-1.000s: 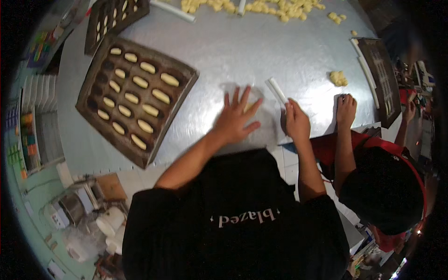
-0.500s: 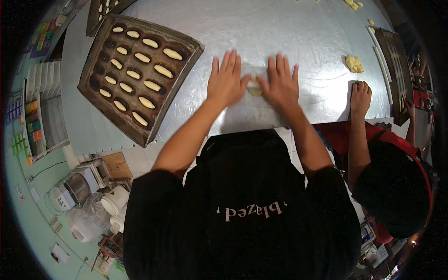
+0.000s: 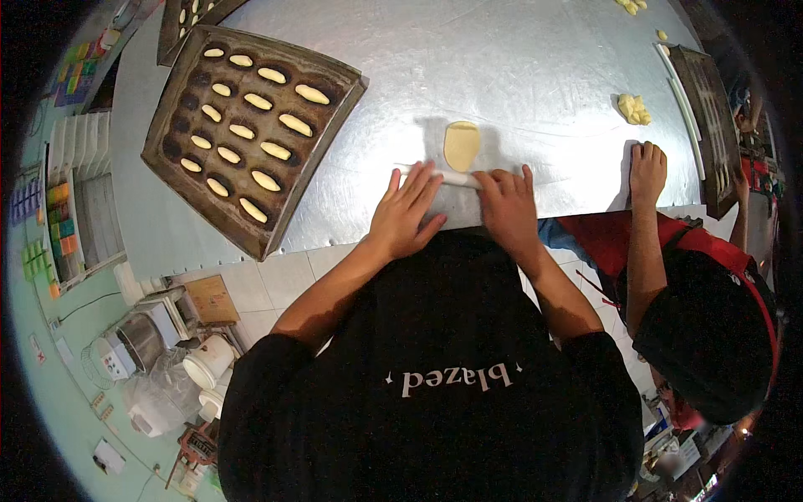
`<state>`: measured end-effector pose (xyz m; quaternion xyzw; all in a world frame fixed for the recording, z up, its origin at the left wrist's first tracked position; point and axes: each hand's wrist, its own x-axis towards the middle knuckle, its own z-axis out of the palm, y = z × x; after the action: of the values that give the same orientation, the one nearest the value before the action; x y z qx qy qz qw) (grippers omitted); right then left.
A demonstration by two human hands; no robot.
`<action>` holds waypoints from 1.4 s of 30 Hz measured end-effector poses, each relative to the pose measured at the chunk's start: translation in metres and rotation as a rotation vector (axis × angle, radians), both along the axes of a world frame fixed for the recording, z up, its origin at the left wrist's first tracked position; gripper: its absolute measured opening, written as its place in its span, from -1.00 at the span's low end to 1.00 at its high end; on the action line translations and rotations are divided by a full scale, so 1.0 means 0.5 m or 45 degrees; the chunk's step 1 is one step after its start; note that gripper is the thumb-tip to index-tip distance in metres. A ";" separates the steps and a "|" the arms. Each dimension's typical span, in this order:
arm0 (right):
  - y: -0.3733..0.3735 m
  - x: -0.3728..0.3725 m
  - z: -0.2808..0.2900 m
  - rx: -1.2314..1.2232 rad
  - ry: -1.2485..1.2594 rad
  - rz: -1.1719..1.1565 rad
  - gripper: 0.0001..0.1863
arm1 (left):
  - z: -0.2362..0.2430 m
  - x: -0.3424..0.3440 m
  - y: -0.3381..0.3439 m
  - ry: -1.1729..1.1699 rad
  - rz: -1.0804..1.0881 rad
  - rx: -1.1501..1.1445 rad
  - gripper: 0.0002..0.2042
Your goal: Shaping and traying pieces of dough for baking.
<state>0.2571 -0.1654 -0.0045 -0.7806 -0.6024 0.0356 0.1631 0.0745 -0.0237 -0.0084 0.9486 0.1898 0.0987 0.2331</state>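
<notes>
Head view (only one): L hand point(image 3: 404, 213) lies over the L part of the pale rolling pin point(image 3: 456, 178), fingers spread, so that grip is wide, palm-down rather than wrapped. R hand point(image 3: 508, 209) sits over the pin's R end w/ fingers bent; can't tell if that grip closes round it. Flat oval dough piece point(image 3: 461, 147) lies on the metal worktop point(image 3: 401, 92) just past the pin, approx. centred betw. the hands; can't tell if pin touches its near edge. Loaded tray point(image 3: 309, 169) is off to L; dough lump point(image 3: 633, 110) and a co-worker's hand point(image 3: 648, 171) to R.

Handling (my guess): dough v. soft, light, stretchy, easily torn or dented, maybe tacky on metal; best lifted by an edge w/ flat fingertips, no pinching mid-sheet. Pin looks stiff, smooth, fairly light; take it nr both ends, palms down.

Vs. 0.5 s ago: hands were farther up the worktop, blurred, dough partly hidden betw. them. Now they're nearer the body, pin's clear to see & dough's whole outline shows. Tray, lump & co-worker's hand approx. unchanged.
</notes>
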 end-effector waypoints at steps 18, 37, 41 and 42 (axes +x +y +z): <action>0.199 0.042 -0.072 0.095 -0.010 -0.397 -0.25 | -0.003 0.218 0.129 0.112 -0.315 0.298 0.20; 0.075 -0.224 -0.009 -0.096 0.009 -0.248 -0.20 | 0.014 -0.177 0.037 -0.116 -0.034 -0.147 -0.41; 0.153 -0.181 -0.013 -0.097 -0.016 -0.303 -0.18 | 0.003 -0.216 0.045 -0.093 -0.001 -0.158 -0.41; 0.213 -0.141 -0.032 -0.018 -0.049 -0.327 -0.18 | 0.006 -0.212 0.047 -0.106 0.012 -0.181 -0.42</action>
<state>0.1865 -0.0590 -0.0207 -0.8529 -0.5002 0.0038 0.1492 -0.0316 -0.0001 -0.0053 0.9238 0.1910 0.1256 0.3070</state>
